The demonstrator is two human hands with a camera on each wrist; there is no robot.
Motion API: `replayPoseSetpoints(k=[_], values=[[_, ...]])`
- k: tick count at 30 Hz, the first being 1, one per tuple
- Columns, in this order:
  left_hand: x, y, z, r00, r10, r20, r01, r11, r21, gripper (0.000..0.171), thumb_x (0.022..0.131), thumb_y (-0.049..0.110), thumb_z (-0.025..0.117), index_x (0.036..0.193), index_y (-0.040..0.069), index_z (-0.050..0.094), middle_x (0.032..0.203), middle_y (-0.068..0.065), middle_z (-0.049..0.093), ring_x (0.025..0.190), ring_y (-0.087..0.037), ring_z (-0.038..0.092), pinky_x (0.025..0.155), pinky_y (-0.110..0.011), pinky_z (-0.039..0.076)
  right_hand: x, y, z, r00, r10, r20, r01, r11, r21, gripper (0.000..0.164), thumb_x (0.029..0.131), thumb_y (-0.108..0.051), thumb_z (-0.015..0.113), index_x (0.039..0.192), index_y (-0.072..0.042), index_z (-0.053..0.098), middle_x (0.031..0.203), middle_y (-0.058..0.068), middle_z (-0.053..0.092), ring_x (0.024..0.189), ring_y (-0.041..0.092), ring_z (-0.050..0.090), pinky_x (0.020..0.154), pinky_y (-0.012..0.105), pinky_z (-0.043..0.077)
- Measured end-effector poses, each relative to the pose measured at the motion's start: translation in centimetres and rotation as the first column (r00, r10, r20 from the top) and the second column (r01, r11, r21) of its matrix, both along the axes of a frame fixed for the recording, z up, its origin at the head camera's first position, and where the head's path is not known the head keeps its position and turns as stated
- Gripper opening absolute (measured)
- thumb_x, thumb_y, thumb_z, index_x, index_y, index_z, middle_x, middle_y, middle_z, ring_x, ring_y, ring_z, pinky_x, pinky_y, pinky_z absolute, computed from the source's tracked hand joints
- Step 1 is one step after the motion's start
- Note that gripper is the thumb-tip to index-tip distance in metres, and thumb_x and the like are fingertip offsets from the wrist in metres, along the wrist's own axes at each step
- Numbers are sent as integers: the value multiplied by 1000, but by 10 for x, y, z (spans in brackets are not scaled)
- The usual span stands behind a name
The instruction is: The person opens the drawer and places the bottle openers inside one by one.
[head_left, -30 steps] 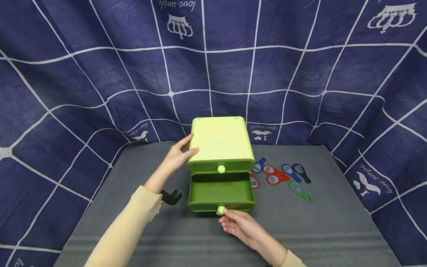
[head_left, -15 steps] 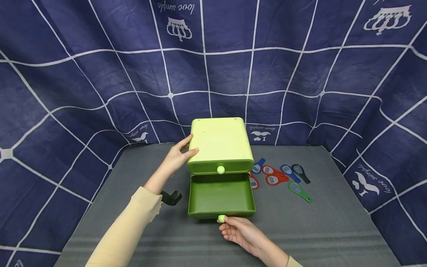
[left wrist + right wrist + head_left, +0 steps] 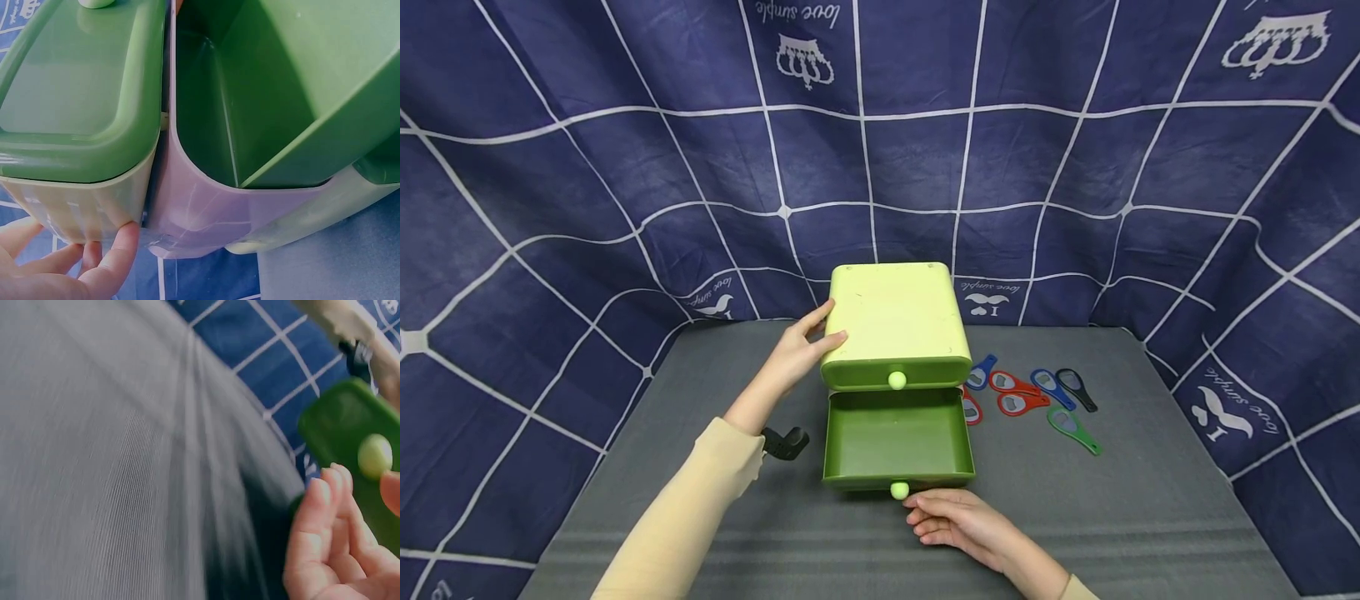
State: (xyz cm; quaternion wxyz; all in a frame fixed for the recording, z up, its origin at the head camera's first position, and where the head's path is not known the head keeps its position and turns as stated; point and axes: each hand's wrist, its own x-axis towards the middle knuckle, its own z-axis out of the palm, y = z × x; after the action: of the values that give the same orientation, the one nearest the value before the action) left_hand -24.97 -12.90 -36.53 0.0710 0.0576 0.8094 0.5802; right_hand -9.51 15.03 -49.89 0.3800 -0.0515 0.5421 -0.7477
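A small drawer cabinet [image 3: 895, 312] with a pale yellow-green top stands mid-table. Its upper green drawer [image 3: 850, 377] is closed, while the drawer below [image 3: 898, 437] is pulled far out and holds nothing visible. My left hand [image 3: 793, 354] rests on the cabinet's left top edge, thumb on top. The left wrist view shows its fingertips [image 3: 128, 237] against the cream side, above a pink-lilac section. My right hand [image 3: 966, 525] is just right of the lower drawer's round knob [image 3: 899, 491], fingers loosely bent, with nothing in them. Thumb and fingers are apart in the right wrist view.
Right of the cabinet lie several bottle openers: red [image 3: 1024, 403], blue [image 3: 1052, 388], black [image 3: 1077, 389] and green [image 3: 1075, 430]. One red opener [image 3: 972, 409] is partly behind the cabinet. Blue curtain [image 3: 910, 158] surrounds the grey tabletop [image 3: 1150, 500]. A black wrist mount [image 3: 785, 444] juts from the left sleeve.
The lower drawer has come further out towards me. My right hand, which pinched its knob, has let go and moved slightly right. The left hand has stayed put.
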Motion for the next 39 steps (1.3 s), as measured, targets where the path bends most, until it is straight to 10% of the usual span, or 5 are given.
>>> replayPoseSetpoints(k=[6, 11, 19, 33, 39], values=[[0, -2, 0, 1000, -4, -8, 4, 1000, 16, 71, 94, 28, 66, 156, 22, 31, 162, -7, 26, 147, -29, 30, 115, -46, 35, -13, 48, -5, 995, 56, -78, -44, 987, 158, 46, 101, -21, 56, 130, 14, 53, 103, 1, 70, 91, 7, 67, 81, 23, 57], [0, -3, -1, 1000, -13, -13, 13, 1000, 19, 71, 94, 27, 67, 156, 21, 31, 162, -6, 27, 146, -28, 31, 115, -46, 35, -34, 97, 2, 976, -100, -192, 161, 928, 337, 45, 100, -20, 56, 129, 14, 51, 107, 5, 69, 94, 11, 67, 82, 26, 57], [1, -2, -1, 1000, -22, -13, 22, 1000, 19, 71, 94, 26, 67, 156, 20, 31, 163, -6, 24, 147, -29, 28, 115, -46, 35, -58, 151, 6, 862, -320, -394, 497, 685, 533, 53, 100, -21, 59, 138, 13, 44, 118, 14, 68, 92, 4, 66, 82, 25, 57], [1, -2, 0, 1000, -9, -22, 9, 1000, 3, 71, 94, 26, 67, 156, 20, 32, 163, -7, 25, 147, -30, 29, 116, -46, 33, -78, 190, -5, 708, -285, -646, 706, 255, 661, 43, 94, -29, 68, 122, 4, 64, 98, 9, 74, 69, -12, 51, 64, 18, 46], [1, -3, 0, 1000, -9, -17, 9, 1000, 2, 71, 94, 27, 67, 155, 21, 32, 163, -5, 24, 147, -30, 29, 117, -46, 32, -82, 191, -16, 686, -223, -692, 727, 166, 667, 41, 90, -26, 72, 118, 3, 65, 109, 22, 69, 79, 16, 64, 66, 27, 47]])
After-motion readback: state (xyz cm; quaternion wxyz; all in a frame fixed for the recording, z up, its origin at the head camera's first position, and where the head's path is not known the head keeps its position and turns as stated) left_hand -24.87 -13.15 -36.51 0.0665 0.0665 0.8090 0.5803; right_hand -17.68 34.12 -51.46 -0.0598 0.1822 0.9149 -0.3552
